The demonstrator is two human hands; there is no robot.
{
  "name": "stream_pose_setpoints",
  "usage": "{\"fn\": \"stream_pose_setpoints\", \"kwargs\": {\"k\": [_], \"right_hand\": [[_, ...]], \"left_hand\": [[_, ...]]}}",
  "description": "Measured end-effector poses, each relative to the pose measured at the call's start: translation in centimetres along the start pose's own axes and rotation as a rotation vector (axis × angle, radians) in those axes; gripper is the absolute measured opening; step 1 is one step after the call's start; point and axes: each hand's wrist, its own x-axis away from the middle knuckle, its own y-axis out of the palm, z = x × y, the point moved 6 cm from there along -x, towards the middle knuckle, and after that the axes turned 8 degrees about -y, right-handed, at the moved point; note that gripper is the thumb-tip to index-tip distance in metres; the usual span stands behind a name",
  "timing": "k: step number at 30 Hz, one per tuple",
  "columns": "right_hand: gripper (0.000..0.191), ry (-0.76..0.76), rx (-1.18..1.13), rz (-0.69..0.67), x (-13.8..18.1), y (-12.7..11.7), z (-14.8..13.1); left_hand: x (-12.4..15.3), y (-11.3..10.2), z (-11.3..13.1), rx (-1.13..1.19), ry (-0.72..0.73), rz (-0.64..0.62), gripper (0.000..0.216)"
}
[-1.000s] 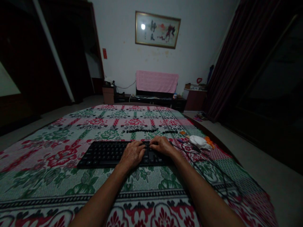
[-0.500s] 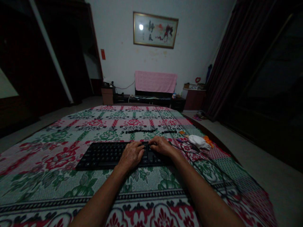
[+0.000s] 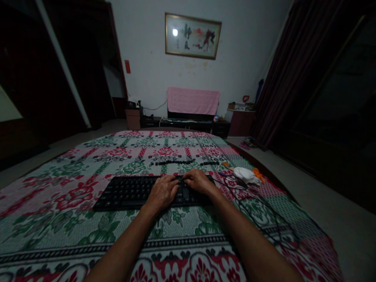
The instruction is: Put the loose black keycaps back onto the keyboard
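Observation:
A black keyboard (image 3: 126,192) lies on the patterned tablecloth in front of me. My left hand (image 3: 163,191) rests flat over its right-middle part, fingers stretched toward the far edge and thumb apart. Over the right end, my right hand (image 3: 198,181) has its thumb and fingertips drawn together at the far keys. Whatever may be between those fingertips is too dark and small to make out. Beyond the keyboard, small black keycaps (image 3: 173,162) stand in a row, with a shorter row of keycaps (image 3: 210,163) to the right.
A black cable (image 3: 273,213) coils on the right of the tablecloth (image 3: 117,231). Near it lie a white crumpled cloth or bag (image 3: 245,175), an orange item (image 3: 258,175) and a brush-like tool (image 3: 226,165). Past the table, a pink towel (image 3: 193,101) hangs over a screen.
My right fingertips have shifted slightly left and drawn closer together at the keyboard's far edge. My left hand stays almost still on the keys.

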Motion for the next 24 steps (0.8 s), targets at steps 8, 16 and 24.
{"fn": "stream_pose_setpoints", "kwargs": {"k": [8, 16, 24], "right_hand": [[0.025, -0.014, -0.051, -0.02, -0.16, 0.2, 0.37], [0.024, -0.001, -0.095, 0.01, -0.06, 0.17, 0.56], [0.023, 0.006, -0.077, 0.017, -0.06, 0.14, 0.6]], "left_hand": [[0.1, -0.06, 0.0, 0.009, 0.004, 0.015, 0.028], [0.11, -0.22, 0.12, -0.009, -0.001, 0.009, 0.029], [0.05, -0.13, 0.03, 0.008, -0.006, 0.0, 0.03]]}}
